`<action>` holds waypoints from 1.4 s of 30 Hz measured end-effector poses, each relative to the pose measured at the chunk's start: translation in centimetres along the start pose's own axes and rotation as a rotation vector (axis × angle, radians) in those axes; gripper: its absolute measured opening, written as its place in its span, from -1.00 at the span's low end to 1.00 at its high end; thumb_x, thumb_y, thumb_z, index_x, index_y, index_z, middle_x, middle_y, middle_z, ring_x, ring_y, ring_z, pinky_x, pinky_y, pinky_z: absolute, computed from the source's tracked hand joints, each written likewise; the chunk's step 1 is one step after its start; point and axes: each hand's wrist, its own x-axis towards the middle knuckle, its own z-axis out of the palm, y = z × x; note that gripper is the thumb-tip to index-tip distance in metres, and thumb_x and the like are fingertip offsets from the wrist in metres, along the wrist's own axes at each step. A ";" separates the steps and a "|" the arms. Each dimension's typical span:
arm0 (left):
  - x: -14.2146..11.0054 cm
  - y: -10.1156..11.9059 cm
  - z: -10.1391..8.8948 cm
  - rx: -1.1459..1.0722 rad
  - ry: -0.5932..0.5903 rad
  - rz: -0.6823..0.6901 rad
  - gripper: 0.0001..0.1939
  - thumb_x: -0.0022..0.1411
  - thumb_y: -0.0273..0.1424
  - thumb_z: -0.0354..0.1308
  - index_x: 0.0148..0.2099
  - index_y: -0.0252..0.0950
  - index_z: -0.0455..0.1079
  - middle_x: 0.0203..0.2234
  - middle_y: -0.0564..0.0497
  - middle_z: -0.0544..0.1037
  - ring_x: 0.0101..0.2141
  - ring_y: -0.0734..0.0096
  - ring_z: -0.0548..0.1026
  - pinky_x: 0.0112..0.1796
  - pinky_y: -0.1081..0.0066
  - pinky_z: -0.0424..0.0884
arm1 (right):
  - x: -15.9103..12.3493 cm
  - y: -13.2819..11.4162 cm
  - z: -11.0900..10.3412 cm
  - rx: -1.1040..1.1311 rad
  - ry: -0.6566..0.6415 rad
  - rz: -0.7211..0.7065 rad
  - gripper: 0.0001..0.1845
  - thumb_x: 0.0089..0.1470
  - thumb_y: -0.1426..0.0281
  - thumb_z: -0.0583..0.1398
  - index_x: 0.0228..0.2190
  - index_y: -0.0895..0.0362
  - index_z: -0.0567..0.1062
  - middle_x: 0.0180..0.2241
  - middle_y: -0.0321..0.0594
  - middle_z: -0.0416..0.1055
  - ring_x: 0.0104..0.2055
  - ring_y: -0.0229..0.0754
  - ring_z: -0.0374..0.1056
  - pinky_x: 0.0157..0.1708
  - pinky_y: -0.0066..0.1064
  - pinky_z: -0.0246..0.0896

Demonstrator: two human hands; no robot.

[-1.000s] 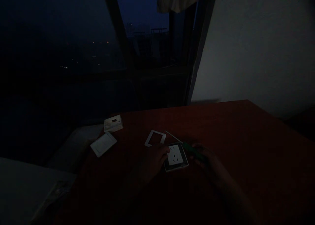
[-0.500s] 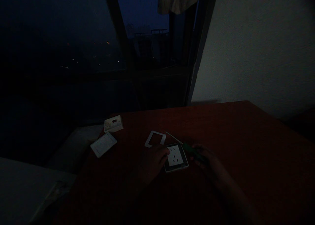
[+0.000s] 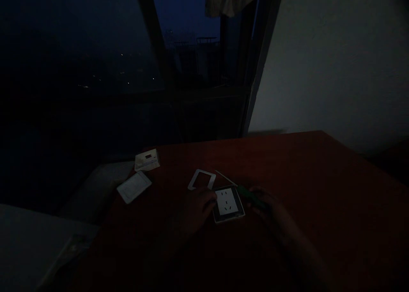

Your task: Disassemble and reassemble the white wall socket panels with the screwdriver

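Note:
A wall socket (image 3: 227,201) with a white slotted face and a dark surround lies on the table in front of me. My left hand (image 3: 200,209) is at its upper left corner, fingers bent and closed on that edge; the thumb and fingertips are dim. To the right of the socket, my right hand (image 3: 266,207) is wrapped round the green handle of a screwdriver (image 3: 249,195). The thin shaft points up and left, passing just above the socket. Just behind my left hand lies a white square frame (image 3: 209,181) with an open middle.
At the table's left edge lie a white plate (image 3: 134,187) and a pale box-like housing (image 3: 147,159) with a small rectangular hole. The reddish-brown table (image 3: 287,156) meets a window at the back and a pale wall (image 3: 335,70) at the right. The room is very dark.
My left fingers have drawn back slightly to the left from the socket's face. The screwdriver, my right hand and the loose parts look nearly the same.

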 end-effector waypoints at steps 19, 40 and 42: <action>-0.1 -0.5 0.8 -0.063 0.058 0.032 -0.86 0.24 -0.51 0.09 -0.22 -0.21 0.44 -0.26 0.05 0.47 -0.24 0.38 0.47 -0.21 0.40 0.37 | 0.1 -0.3 0.0 -0.030 0.037 0.024 -0.73 -0.11 0.24 0.28 -0.29 0.02 0.52 -0.29 -0.29 0.50 -0.32 -0.15 0.43 -0.29 -0.36 0.29; -1.6 -2.5 3.6 -0.203 0.003 -0.074 -0.06 -0.01 -0.15 0.36 0.32 -0.15 -0.01 0.31 -0.16 -0.01 0.25 -0.05 0.03 0.17 -0.02 0.09 | -2.2 -10.2 2.7 -0.706 -0.117 -0.450 -0.68 -0.02 0.19 0.29 -0.22 0.04 0.48 -0.36 -0.23 0.51 -0.37 -0.15 0.43 -0.36 -0.35 0.34; -1.4 -2.4 4.0 -0.210 -0.040 -0.088 0.00 -0.03 -0.15 0.37 0.34 -0.17 -0.07 0.32 -0.19 -0.04 0.27 -0.08 -0.01 0.17 -0.05 0.07 | -2.6 -12.0 3.6 -0.802 -0.144 -0.528 -0.68 -0.06 0.21 0.31 -0.23 0.03 0.46 -0.36 -0.23 0.51 -0.40 -0.16 0.43 -0.42 -0.37 0.35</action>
